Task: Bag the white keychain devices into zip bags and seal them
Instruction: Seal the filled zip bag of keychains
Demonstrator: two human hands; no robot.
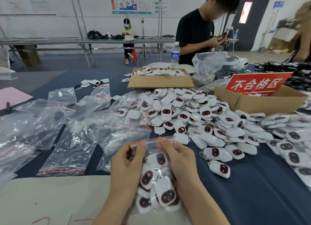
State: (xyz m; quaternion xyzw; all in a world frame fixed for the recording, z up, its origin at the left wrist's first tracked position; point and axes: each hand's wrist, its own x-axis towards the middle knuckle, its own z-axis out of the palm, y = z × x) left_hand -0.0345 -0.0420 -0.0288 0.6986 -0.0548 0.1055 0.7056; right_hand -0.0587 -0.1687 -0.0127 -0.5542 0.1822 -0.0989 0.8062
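Both of your hands held one zip bag (152, 150) upright above the near edge of the table (252, 199). Your left hand (127, 164) pinched its red seal strip (165, 138) near the left end. Your right hand (178, 159) pinched it nearer the middle, fingers (164, 144) curled tight on the plastic. Several white keychain devices (165, 194) sat inside the bag. A loose heap (193, 117) of them lay just beyond, with empty bags (67, 140) to your left.

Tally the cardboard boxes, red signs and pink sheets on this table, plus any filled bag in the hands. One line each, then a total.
Cardboard boxes: 2
Red sign: 1
Pink sheet: 1
Filled zip bag, pinched by left hand and right hand: 1
Total: 5
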